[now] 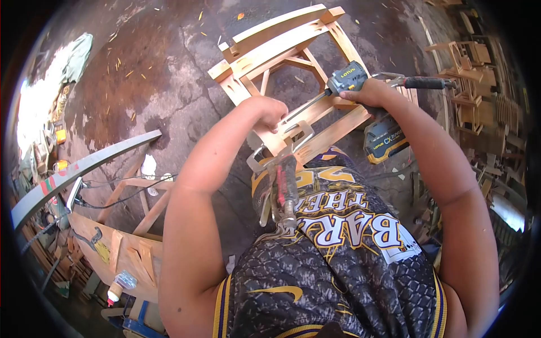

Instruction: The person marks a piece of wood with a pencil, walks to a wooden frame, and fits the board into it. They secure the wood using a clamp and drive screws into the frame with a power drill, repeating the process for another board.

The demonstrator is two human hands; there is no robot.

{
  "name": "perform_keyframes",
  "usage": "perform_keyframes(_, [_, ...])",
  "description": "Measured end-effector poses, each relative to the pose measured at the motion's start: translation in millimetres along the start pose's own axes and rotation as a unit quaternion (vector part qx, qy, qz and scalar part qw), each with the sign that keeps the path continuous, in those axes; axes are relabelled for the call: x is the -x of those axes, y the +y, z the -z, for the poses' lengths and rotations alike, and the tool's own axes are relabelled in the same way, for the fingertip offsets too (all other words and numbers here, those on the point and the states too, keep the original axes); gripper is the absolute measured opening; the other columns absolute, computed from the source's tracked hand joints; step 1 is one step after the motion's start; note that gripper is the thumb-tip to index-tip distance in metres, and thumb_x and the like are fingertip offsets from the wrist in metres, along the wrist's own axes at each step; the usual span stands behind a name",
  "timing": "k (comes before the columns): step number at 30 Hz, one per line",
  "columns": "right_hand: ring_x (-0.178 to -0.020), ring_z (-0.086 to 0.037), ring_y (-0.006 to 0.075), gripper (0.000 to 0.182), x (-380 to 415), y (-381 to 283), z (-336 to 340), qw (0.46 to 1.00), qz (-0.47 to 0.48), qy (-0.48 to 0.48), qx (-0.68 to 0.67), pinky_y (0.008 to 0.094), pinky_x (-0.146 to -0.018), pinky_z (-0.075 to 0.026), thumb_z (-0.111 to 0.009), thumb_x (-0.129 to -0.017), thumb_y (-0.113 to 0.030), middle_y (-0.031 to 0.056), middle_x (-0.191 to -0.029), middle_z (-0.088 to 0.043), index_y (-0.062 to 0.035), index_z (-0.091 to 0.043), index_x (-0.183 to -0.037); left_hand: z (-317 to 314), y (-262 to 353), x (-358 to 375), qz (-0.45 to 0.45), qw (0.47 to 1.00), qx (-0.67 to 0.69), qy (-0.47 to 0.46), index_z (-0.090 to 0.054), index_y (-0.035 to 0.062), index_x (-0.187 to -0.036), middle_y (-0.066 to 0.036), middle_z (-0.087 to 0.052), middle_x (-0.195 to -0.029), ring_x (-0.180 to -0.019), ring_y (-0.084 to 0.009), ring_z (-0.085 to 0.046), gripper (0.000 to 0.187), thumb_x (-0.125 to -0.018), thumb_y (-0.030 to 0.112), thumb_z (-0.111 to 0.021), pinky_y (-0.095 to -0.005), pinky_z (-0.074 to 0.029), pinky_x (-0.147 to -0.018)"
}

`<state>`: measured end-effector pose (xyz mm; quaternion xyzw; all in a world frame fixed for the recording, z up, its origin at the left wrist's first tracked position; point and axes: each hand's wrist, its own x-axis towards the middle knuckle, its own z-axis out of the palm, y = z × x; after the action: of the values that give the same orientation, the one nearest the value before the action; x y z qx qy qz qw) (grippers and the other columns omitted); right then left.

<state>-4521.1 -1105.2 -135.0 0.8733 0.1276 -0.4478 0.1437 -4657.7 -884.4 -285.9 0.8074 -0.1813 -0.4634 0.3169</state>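
My right hand [372, 93] is wrapped round the grip of a Lotus cordless drill [346, 78], its battery hanging below. From the drill a long thin bit [307, 107] points left and down toward a wooden chair frame [332, 135]. Close to the bit's tip, my left hand [269, 112] rests at the frame's near left corner with its fingers curled closed. What they hold, if anything, is hidden. A locking clamp [286, 186] with red on its handle grips the near rail, in front of my body. Another clamp [425, 83] with a dark handle is at the right side.
A long grey metal bar [101, 160] slants across the left. Below it, a wooden board [129, 265] carries a glue bottle [115, 290] and wood offcuts. Dark cables [118, 200] hang nearby. Wooden chair frames [468, 84] are stacked at the right, above the stained concrete floor [158, 62].
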Motion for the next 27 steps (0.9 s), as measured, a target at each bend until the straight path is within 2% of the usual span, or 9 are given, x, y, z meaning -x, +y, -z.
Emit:
perform_keyframes(4, [-0.09,-0.068,0.034,0.078,5,20,-22,0.994,0.019,0.063,-0.084,0.039,-0.081,-0.051,-0.076,-0.065,-0.066,0.0232,-0.094,-0.069,0.0058,-0.071,-0.095,2,2,-2,-0.007,1.0,0.011,-0.01,-0.063,0.0054,-0.116,-0.006,-0.067,-0.087,-0.087,-0.0221,-0.064,0.052,-0.068,0.013,-0.081,-0.0341,-0.049,-0.078])
perform_keyframes(9, [-0.082,-0.069,0.0304,0.077,22,10,-12,0.994,-0.012,0.014,-0.11,0.0372,-0.076,-0.053,-0.077,-0.066,-0.064,0.0216,-0.086,-0.07,0.0077,-0.07,-0.093,2,6,7,-0.022,1.0,0.009,0.004,-0.063,0.0065,-0.117,-0.006,-0.067,-0.088,-0.086,-0.0226,-0.064,0.053,-0.067,0.013,-0.081,-0.0348,-0.05,-0.078])
perform_keyframes(14, [-0.074,-0.069,0.0255,0.077,15,13,-20,0.987,-0.024,-0.032,-0.157,0.0348,-0.069,-0.053,-0.077,-0.067,-0.062,0.0189,-0.082,-0.069,0.0097,-0.069,-0.093,-26,16,42,0.004,0.978,-0.003,0.208,-0.066,0.0094,-0.109,-0.006,-0.066,-0.095,-0.094,-0.0257,-0.062,0.039,-0.071,0.01,-0.075,-0.0371,-0.049,-0.086])
perform_keyframes(15, [-0.059,-0.065,0.0212,0.068,10,15,-24,0.988,-0.019,-0.01,-0.155,0.0326,-0.057,-0.051,-0.077,-0.07,-0.059,0.0136,-0.073,-0.067,0.0058,-0.069,-0.09,-35,13,46,0.006,0.978,-0.002,0.21,-0.066,0.0094,-0.109,-0.006,-0.066,-0.095,-0.094,-0.0257,-0.062,0.039,-0.071,0.01,-0.075,-0.0371,-0.049,-0.086])
perform_keyframes(18, [-0.045,-0.061,0.0171,0.06,-1,22,-27,0.988,0.017,0.018,-0.151,0.0301,-0.046,-0.048,-0.076,-0.073,-0.056,0.0087,-0.065,-0.065,0.0019,-0.07,-0.087,-63,2,53,-0.123,0.82,0.042,0.558,-0.067,0.0068,-0.097,-0.008,-0.066,-0.103,-0.106,-0.027,-0.058,0.024,-0.073,0.007,-0.07,-0.0386,-0.045,-0.095])
perform_keyframes(21, [-0.047,-0.061,0.018,0.063,-8,31,-28,0.982,0.063,0.021,-0.176,0.0308,-0.049,-0.048,-0.075,-0.073,-0.059,0.01,-0.067,-0.066,0.0021,-0.07,-0.087,-92,-14,60,0.002,0.693,0.096,0.715,-0.064,0.0042,-0.104,-0.013,-0.063,-0.112,-0.109,-0.0317,-0.057,0.027,-0.077,0.005,-0.067,-0.0402,-0.042,-0.099])
perform_keyframes(23, [-0.048,-0.061,0.0184,0.064,-9,25,-26,0.991,0.048,0.016,-0.127,0.0324,-0.051,-0.048,-0.075,-0.072,-0.061,0.01,-0.065,-0.065,0.0021,-0.07,-0.082,-124,-41,57,0.08,0.615,0.128,0.774,-0.061,0.0005,-0.109,-0.015,-0.062,-0.113,-0.108,-0.0288,-0.058,0.024,-0.088,0.011,-0.062,-0.0393,-0.044,-0.098])
perform_keyframes(25, [-0.047,-0.06,0.0179,0.064,-4,23,-24,0.988,0.051,0.014,-0.147,0.0336,-0.053,-0.048,-0.075,-0.071,-0.062,0.0096,-0.061,-0.064,0.0017,-0.068,-0.075,-178,-71,39,0.153,0.522,0.354,0.761,-0.061,0.0008,-0.11,-0.013,-0.064,-0.106,-0.098,-0.0205,-0.061,0.024,-0.092,0.018,-0.061,-0.0332,-0.048,-0.088])
perform_keyframes(27, [-0.046,-0.059,0.0176,0.065,-7,22,-21,0.992,0.028,-0.019,-0.125,0.0331,-0.051,-0.047,-0.075,-0.071,-0.063,0.008,-0.059,-0.061,0.0014,-0.066,-0.07,-241,-101,16,0.207,0.581,0.358,0.701,-0.063,0.0013,-0.103,-0.011,-0.067,-0.097,-0.088,-0.0197,-0.063,0.019,-0.092,0.016,-0.061,-0.0338,-0.049,-0.082])
